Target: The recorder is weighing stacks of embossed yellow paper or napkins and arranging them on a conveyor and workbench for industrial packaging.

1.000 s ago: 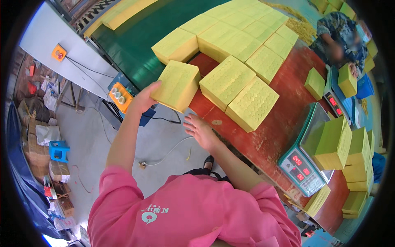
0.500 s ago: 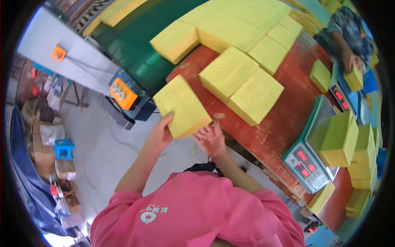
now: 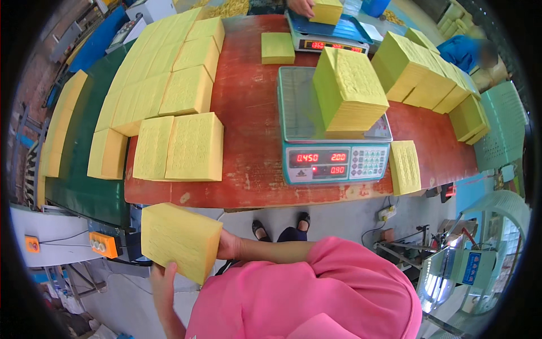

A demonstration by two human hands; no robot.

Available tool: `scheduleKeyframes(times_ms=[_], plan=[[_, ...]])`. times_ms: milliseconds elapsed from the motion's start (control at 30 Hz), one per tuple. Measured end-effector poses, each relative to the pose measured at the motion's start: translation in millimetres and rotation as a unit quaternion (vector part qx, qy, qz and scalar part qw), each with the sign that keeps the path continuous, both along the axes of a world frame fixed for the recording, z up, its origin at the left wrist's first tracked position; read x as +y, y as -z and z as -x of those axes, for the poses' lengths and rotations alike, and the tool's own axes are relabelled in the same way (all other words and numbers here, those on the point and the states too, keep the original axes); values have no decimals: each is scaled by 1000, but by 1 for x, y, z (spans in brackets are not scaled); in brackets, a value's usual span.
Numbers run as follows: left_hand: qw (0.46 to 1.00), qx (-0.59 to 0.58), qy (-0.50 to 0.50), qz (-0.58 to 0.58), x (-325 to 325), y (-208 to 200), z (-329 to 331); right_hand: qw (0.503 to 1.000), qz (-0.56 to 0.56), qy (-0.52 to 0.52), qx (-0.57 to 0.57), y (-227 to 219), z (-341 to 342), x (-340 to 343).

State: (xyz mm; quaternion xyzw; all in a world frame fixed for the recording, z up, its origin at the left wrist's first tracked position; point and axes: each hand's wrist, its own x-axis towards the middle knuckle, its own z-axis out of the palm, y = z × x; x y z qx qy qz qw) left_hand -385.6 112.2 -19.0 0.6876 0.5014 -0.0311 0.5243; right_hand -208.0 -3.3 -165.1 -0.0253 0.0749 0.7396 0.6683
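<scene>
A thick block of stacked yellow paper (image 3: 178, 240), embossed on its face, is held tilted in front of the red table's near left corner. My left hand (image 3: 164, 279) grips its lower left edge, with the thumb on the face. My right hand (image 3: 228, 246) supports its right side, its fingers partly hidden behind the block. Beyond, a digital scale (image 3: 288, 135) with lit red figures carries another yellow paper block (image 3: 350, 90). A thin yellow stack (image 3: 405, 168) lies against the scale's right side.
Rows of yellow blocks (image 3: 192, 87) cover the left of the red table (image 3: 248, 113); more blocks (image 3: 415, 70) stand at right. A co-worker's hand (image 3: 302, 7) touches a block on a second scale (image 3: 330, 39). A green conveyor belt (image 3: 82, 141) runs along the left, near an orange switch box (image 3: 103, 244).
My view has swung right, so the table and scale now lie ahead. The paper block has stayed in my hands, and my right hand, earlier open at its lower corner, now presses its side.
</scene>
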Motion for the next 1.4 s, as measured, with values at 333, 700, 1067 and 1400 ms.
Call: scheduleKeyframes(times_ms=[333, 700, 1067, 1400], plan=[[785, -25, 565, -252, -46, -149, -198, 986, 80, -65, -132, -56, -94, -114], [912, -200, 199, 298, -86, -67, -228, 972, -85, 28, -218, -144, -216, -255], [841, -415, 172, 301, -180, -162, -366, 727, 171, 341, -571, -251, -280, -293], [893, -297, 242, 236, -173, -140, -492, 733, 206, 372, -531, -223, -397, -286]])
